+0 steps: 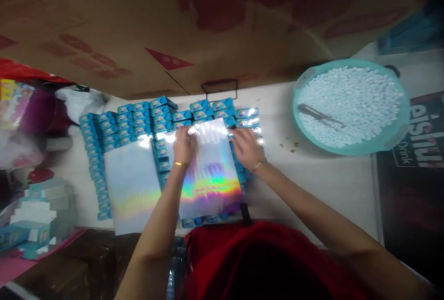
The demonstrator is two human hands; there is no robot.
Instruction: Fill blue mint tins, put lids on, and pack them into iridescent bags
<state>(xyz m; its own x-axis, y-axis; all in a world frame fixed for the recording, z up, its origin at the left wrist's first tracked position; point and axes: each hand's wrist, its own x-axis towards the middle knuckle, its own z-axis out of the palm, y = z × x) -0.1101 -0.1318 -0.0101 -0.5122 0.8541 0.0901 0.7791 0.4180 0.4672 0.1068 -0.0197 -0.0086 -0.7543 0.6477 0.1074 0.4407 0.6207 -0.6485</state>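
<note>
Rows of small blue boxes lie packed together on a white table. Two shiny holographic sheets rest on them, one at the left and one in the middle. My left hand presses with curled fingers on the top of the middle sheet. At the sheet's upper right corner my right hand has its fingers bent on the sheet's edge and on the boxes beside it. Each wrist wears a thin bracelet.
A teal basin full of small white pieces, with a dark scoop in it, stands at the right. Large cardboard boxes rise behind the table. Bags and stacked pale blue cartons crowd the left side. A dark printed banner lies at far right.
</note>
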